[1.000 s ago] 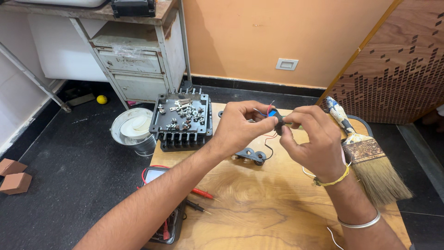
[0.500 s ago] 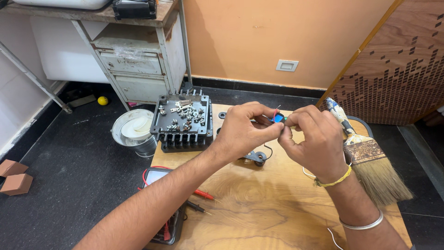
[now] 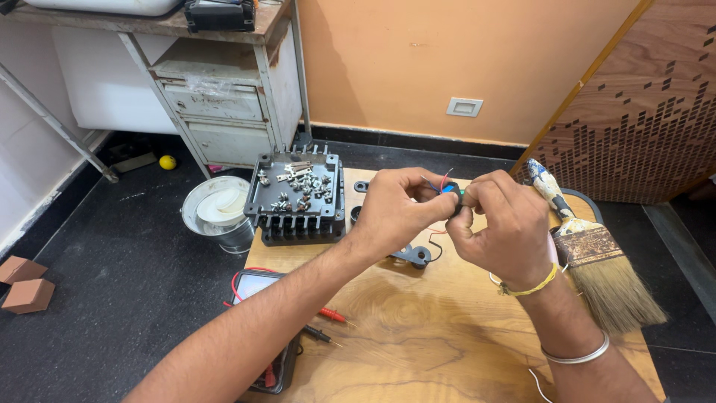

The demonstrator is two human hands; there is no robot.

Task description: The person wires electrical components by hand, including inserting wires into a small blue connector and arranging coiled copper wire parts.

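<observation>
My left hand (image 3: 395, 209) and my right hand (image 3: 503, 227) meet above a wooden table (image 3: 418, 336). Both pinch one small electrical part (image 3: 450, 189) with a blue body and thin red and dark wires; fingers hide most of it. Under the hands lies a dark bracket piece (image 3: 414, 256) with a wire leading to it. A black finned housing (image 3: 297, 195), open side up and holding several screws and small metal bits, stands to the left of my left hand.
A wide paintbrush (image 3: 589, 257) lies along the table's right edge. A multimeter (image 3: 261, 287) with red and black probes (image 3: 328, 316) sits at the left edge. On the dark floor are a white bucket (image 3: 216, 209), a yellow ball (image 3: 168, 162) and brick pieces (image 3: 26, 287). A metal desk (image 3: 224, 112) stands behind.
Both hands have stayed together over the table, with the fingers shifting slightly around the small blue part. Nothing else on the table has moved.
</observation>
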